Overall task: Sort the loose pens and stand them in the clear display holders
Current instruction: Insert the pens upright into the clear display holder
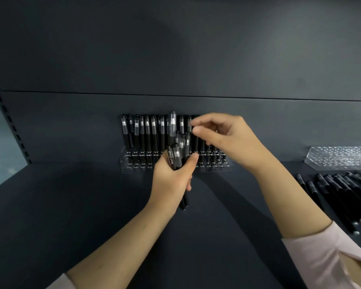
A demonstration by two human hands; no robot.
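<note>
The person is standing at a dark shelf (92,205) and working with both hands in front of a clear holder (131,166), which is sitting at the back of the shelf against the dark back panel (175,59). A row of black pens (142,132) is standing upright in the holder, caps up, filling its left part and running on behind the hands. The left hand (171,176) is gripping a bundle of pens (178,151), its fingers and thumb curling round the barrels; the bundle is pointing up and slightly away, just in front of the holder, with its lower ends sticking out below the palm. One pen is reaching higher than the others, above the row behind it. The right hand (223,138) is hovering over the right part of the holder, palm down, its thumb and forefinger drawing close together at the top of a pen; whether they are actually pinching it cannot be told, and the other fingers are hanging loosely curled. Well off to the right, a second clear holder (340,158) is lying near the back panel, and loose pens (342,192) are lying flat on the shelf in front of it, side by side. A pale sleeve (325,257) is covering the right upper arm.
</note>
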